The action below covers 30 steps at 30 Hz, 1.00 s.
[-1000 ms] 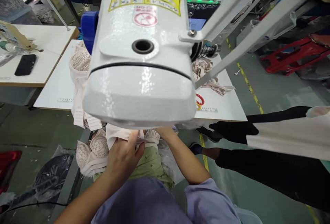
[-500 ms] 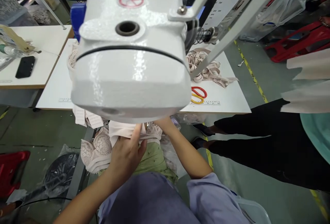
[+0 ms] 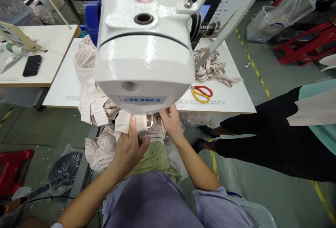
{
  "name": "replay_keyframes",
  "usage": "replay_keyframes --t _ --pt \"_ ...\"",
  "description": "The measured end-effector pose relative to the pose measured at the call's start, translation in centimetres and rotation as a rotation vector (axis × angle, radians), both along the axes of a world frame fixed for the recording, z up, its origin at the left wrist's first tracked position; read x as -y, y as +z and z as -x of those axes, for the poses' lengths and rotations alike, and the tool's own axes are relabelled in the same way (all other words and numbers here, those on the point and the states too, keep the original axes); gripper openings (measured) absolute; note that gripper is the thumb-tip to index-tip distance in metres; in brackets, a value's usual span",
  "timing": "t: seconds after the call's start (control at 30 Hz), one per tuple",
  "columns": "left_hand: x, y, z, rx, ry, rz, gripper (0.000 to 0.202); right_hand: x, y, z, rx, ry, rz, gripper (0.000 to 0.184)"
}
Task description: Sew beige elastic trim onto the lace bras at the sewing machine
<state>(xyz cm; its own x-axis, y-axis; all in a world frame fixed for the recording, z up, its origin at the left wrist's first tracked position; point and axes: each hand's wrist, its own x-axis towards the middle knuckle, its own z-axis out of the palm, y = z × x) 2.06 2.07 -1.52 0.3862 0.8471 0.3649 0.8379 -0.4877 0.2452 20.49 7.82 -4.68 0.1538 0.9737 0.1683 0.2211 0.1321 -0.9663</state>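
A beige bra (image 3: 131, 123) with a smooth band and lace lies under the head of a white sewing machine (image 3: 147, 60). My left hand (image 3: 128, 147) holds the smooth band, its index finger stretched along the top and thumb to the side; some fingertips are hidden. Around the lace part at the right, my right hand (image 3: 171, 121) is closed close to the metal presser area (image 3: 150, 121), its fingertips partly covered by the machine head. More lace bras (image 3: 101, 147) lie to the left of my left hand. Green patterned cloth (image 3: 154, 161) covers my lap.
Red-and-yellow scissors (image 3: 201, 93) and a heap of beige straps (image 3: 212, 65) lie on the white table (image 3: 233, 97), right of the machine. More beige garments (image 3: 89, 91) hang over the edge at left. Another person's legs (image 3: 252, 140) stand at right.
My view has shifted, baring more of the machine front and both hands. The bra band now shows flatter under my left index finger. The person at right has shifted, and the pale pieces there have moved.
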Motion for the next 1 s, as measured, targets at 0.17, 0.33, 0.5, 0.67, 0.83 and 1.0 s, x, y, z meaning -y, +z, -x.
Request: replay_keyframes --t 0.17,0.33,0.5,0.67,0.83,1.0 --pt "3.3 -0.7 -1.7 -0.036 -0.074 0.005 0.092 5.8 0.4 0.2 -0.141 0.120 0.112 0.039" --pt "7.4 -0.6 -1.7 0.066 -0.248 0.292 0.085 9.7 1.0 0.0 -0.278 0.107 0.282 0.031" --pt "6.0 2.2 0.7 0.268 -0.335 0.265 0.040 10.2 0.9 -1.0 -0.435 0.242 0.443 0.033" --pt "2.4 3.0 0.6 -0.038 -0.456 0.268 0.031 10.0 1.9 -0.6 -0.085 0.577 0.310 0.025" --pt "0.2 -0.2 0.9 0.256 -0.103 0.964 0.047 9.5 0.0 0.3 0.611 0.367 -0.076 0.029" --pt "0.0 -2.9 1.4 1.058 -0.087 1.573 0.035 8.6 -2.0 0.6 0.678 0.260 -0.267 0.024"
